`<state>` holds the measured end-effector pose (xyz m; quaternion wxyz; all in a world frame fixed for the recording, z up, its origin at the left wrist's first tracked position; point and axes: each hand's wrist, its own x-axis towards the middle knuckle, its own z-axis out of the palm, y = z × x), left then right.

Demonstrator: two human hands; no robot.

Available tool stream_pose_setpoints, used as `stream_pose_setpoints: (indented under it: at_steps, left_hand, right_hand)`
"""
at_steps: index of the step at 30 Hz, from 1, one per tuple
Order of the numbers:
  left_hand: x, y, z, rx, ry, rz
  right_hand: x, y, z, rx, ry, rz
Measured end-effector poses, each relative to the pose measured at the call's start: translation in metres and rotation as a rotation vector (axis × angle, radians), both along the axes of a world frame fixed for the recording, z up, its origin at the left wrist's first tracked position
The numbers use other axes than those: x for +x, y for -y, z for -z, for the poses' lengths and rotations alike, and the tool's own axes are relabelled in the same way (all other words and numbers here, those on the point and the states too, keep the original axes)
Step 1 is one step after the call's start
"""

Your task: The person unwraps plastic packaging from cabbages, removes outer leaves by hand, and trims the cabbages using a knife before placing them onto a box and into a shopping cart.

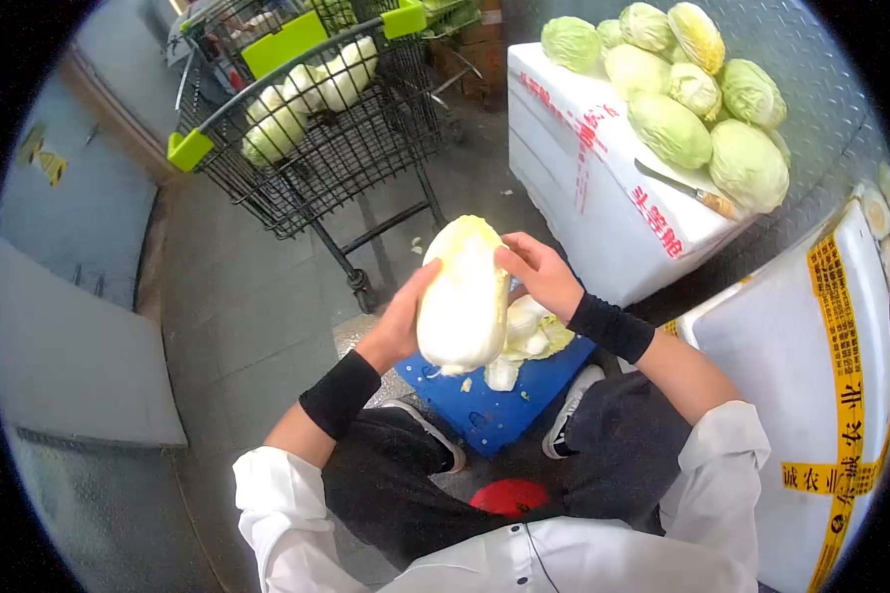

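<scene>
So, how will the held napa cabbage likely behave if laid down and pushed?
The napa cabbage may roll, given its rounded, oblong body. It seems firm: the left hand and the right hand hold it without visible denting. Its yellowish leafy tip might tear.

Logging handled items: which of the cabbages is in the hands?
The pale cabbage with a yellowish top, held between the left hand and right hand above the blue board; other cabbages sit in the black cart and on the white box.

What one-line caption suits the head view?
The left hand and right hand hold a pale, oblong cabbage above a flat blue board bearing loose pale-yellow leaves.
</scene>
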<state>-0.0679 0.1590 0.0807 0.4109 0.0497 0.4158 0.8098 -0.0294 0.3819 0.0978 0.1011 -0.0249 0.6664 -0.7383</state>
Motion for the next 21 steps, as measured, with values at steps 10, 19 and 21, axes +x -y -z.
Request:
stream_pose_setpoints:
  at_steps: [10, 19, 21]
  left_hand:
    - [-0.005, -0.003, -0.002, -0.071, 0.044, -0.063]
    - [0.001, -0.002, 0.005, -0.308, -0.199, -0.228]
    - [0.004, -0.006, 0.001, -0.429, -0.225, -0.271]
  right_hand:
    - [-0.02, 0.006, 0.021, 0.05, -0.098, 0.084]
    - [-0.017, 0.005, 0.027, 0.445, -0.263, 0.037]
    - [-0.016, 0.009, 0.036, 0.364, -0.242, 0.053]
